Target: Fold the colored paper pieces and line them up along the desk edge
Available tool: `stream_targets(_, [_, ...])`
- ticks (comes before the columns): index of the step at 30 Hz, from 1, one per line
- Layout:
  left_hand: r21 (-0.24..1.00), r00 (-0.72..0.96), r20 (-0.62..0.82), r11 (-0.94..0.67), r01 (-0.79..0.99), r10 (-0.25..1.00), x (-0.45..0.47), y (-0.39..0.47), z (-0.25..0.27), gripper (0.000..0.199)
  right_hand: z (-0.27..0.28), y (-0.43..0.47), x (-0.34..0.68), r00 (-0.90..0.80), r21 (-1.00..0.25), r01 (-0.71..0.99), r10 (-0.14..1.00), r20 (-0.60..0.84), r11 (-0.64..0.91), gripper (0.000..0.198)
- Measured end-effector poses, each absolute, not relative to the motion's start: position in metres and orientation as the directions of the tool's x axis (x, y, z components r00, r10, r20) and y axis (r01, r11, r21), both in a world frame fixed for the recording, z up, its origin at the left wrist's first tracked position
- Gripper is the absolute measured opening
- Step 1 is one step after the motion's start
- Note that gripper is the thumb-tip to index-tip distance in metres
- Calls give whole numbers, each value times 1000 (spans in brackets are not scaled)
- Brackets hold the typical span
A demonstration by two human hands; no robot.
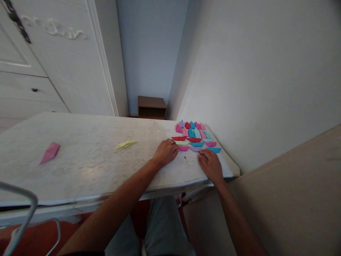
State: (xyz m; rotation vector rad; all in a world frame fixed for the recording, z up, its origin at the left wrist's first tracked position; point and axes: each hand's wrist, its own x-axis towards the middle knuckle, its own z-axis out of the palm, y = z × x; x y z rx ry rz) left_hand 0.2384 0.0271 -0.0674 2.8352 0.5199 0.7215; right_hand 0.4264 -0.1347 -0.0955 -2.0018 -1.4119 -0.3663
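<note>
I look down on a white table (87,156) set against a wall, with folded paper boats (195,137) in rows at its far right corner. My left hand (166,152) rests palm down just left of those rows, fingers loosely curled, fingertips touching a magenta boat (183,148) in the nearest row; it grips nothing. My right hand (211,165) lies flat just in front of the rows, fingers spread, tips at a purple boat (196,149); I cannot tell whether it pins the paper. A yellow folded piece (125,144) and a pink folded piece (50,152) lie well left of the rows. I judge a careless sweep of either hand could scatter the neat rows, since the boats are light and packed close.
</note>
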Motion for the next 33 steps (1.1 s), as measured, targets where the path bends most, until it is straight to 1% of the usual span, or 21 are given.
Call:
stream_targets(5, [252, 821, 428, -923, 292, 377, 236, 27, -67, 21, -98, -135, 425, 380, -316, 920, 723, 577, -232, 25])
stream_targets(12, [258, 824, 421, -921, 293, 380, 232, 23, -65, 21, -98, -135, 423, 428, -333, 901, 702, 569, -279, 28])
stream_targets(15, [261, 821, 425, -920, 293, 382, 230, 22, -65, 21, -98, -137, 421, 428, -325, 903, 679, 597, -283, 29])
stream_targets(17, [263, 817, 433, -921, 289, 380, 230, 22, -66, 22, -97, -139, 419, 390, -304, 919, 684, 616, -250, 29])
stream_targets(21, [269, 804, 458, -921, 281, 379, 228, 21, -67, 22, -95, -142, 415, 251, -251, 960, 776, 578, -123, 31])
stream_targets(24, [287, 793, 471, -917, 277, 387, 225, 18, -66, 21, -95, -142, 415, 237, -260, 960, 797, 555, -104, 32])
stream_targets(28, [344, 769, 500, -906, 248, 400, 214, 12, -65, 18, -96, -142, 416, 263, -281, 952, 789, 554, -120, 32])
stream_targets(33, [494, 696, 551, -852, 173, 460, 184, 5, -67, 15, -98, -142, 417, 285, -307, 944, 776, 563, -123, 32])
